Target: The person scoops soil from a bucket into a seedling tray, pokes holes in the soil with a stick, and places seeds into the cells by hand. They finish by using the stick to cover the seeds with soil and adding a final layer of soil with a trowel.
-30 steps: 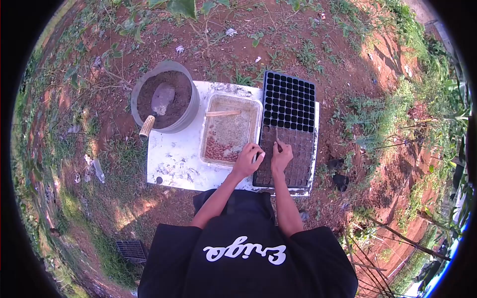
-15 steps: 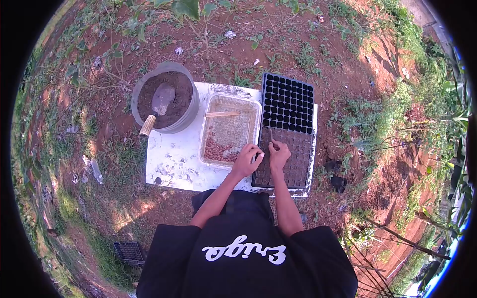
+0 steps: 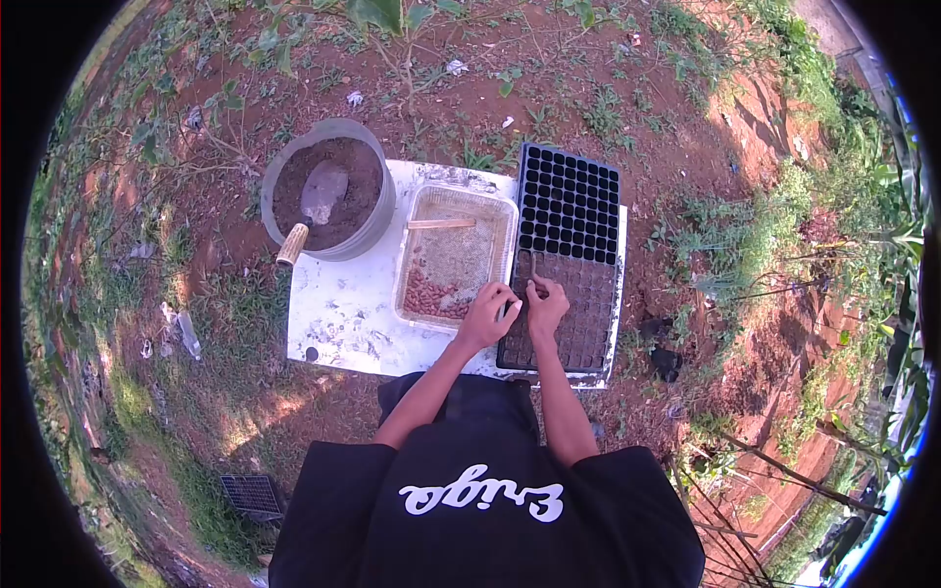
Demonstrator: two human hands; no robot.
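Observation:
My right hand (image 3: 548,310) is closed around a thin brown stick (image 3: 534,267), above the soil-filled cells of a black seedling tray (image 3: 578,314). The stick points away from me; its lower end is hidden by my fingers. Close beside it, my left hand (image 3: 486,316) hovers at the right rim of a shallow rectangular foil pan (image 3: 405,269). Its fingers are curled together, and what they hold, if anything, is hidden. Reddish-brown seeds (image 3: 427,294) lie in the near part of the pan, and a flat wooden strip (image 3: 440,224) rests across its far part.
An empty-celled black seedling tray (image 3: 569,201) sits beyond the filled cells. A grey bucket of soil (image 3: 377,216) holds a trowel (image 3: 295,241), at the left of the white board (image 3: 338,318). Another dark tray (image 3: 253,496) lies on the ground at lower left.
My right hand has shifted slightly left, closer to my left hand, still with the stick. My left hand has hardly moved.

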